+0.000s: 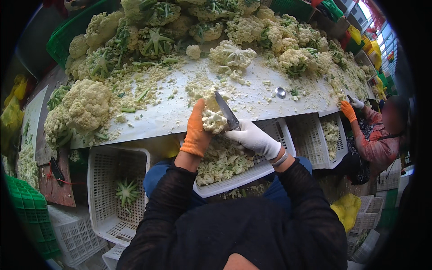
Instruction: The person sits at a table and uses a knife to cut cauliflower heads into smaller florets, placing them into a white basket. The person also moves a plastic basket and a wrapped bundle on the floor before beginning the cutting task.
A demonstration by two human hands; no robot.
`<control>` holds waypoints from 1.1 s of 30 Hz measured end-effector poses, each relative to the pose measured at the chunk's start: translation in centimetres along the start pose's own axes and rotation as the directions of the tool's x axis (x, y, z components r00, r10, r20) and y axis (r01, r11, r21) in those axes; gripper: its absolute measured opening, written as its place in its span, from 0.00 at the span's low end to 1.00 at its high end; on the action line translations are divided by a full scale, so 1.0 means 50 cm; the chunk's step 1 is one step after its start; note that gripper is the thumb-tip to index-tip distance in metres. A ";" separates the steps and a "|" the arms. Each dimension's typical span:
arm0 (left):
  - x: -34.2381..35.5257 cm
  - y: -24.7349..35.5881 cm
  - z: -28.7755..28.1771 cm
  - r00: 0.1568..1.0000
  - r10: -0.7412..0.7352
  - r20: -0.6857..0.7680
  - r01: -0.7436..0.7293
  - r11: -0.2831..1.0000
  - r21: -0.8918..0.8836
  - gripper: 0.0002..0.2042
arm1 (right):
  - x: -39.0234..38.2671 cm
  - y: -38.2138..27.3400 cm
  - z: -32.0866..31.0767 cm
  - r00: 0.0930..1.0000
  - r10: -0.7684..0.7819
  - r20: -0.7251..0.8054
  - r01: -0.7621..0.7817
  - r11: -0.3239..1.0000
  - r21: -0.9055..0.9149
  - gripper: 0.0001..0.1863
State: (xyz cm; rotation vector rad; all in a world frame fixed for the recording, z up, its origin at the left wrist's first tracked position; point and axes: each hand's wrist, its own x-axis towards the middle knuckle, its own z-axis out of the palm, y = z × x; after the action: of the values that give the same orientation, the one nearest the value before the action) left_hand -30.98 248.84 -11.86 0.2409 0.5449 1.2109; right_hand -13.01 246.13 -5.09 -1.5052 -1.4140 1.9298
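Note:
My left hand (196,130), in an orange glove, grips a cauliflower piece (213,121) at the near edge of the white table (252,96). My right hand (254,138), in a white glove, holds a knife (227,111) whose blade rests against the piece. Both hands hover over a white basket (265,165) holding cut florets (221,161). Whole cauliflower heads (85,104) lie at the table's left, and a large pile of cauliflower heads (202,24) fills the back.
A white crate (101,198) at lower left holds a green leaf stump (127,191). Green crates (29,211) stand at far left. At the right, another person's orange-gloved hand (348,110) works beside a second white basket (315,139). Scraps litter the tabletop.

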 end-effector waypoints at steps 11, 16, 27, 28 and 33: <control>0.007 -0.036 0.004 0.989 0.040 0.142 -0.051 0.996 0.079 0.26 | -0.093 0.063 0.068 0.852 -0.362 -0.377 0.212 0.898 -0.385 0.10; 0.002 -0.065 0.034 0.997 -0.017 0.078 0.015 0.999 0.028 0.27 | -0.057 0.110 0.071 0.822 -0.397 -0.408 0.173 0.857 -0.486 0.11; 0.014 -0.113 0.056 0.985 0.174 0.008 -0.171 0.956 0.239 0.25 | 0.023 0.148 0.067 0.802 -0.366 -0.472 0.158 0.892 -0.423 0.13; 0.014 -0.113 0.043 0.986 0.161 0.045 -0.167 0.928 0.332 0.26 | 0.014 0.122 0.061 0.878 -0.235 -0.418 0.135 0.957 -0.256 0.12; -0.010 -0.132 0.065 0.990 0.083 0.114 -0.115 0.942 0.315 0.27 | -0.014 0.145 0.010 0.997 -0.035 -0.072 0.052 0.969 0.242 0.08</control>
State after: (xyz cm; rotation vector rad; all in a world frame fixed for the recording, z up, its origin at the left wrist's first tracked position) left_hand -24.02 246.46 -12.01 0.6093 0.6479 1.1968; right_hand -10.91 242.04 -10.77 -1.3992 -1.1248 1.9263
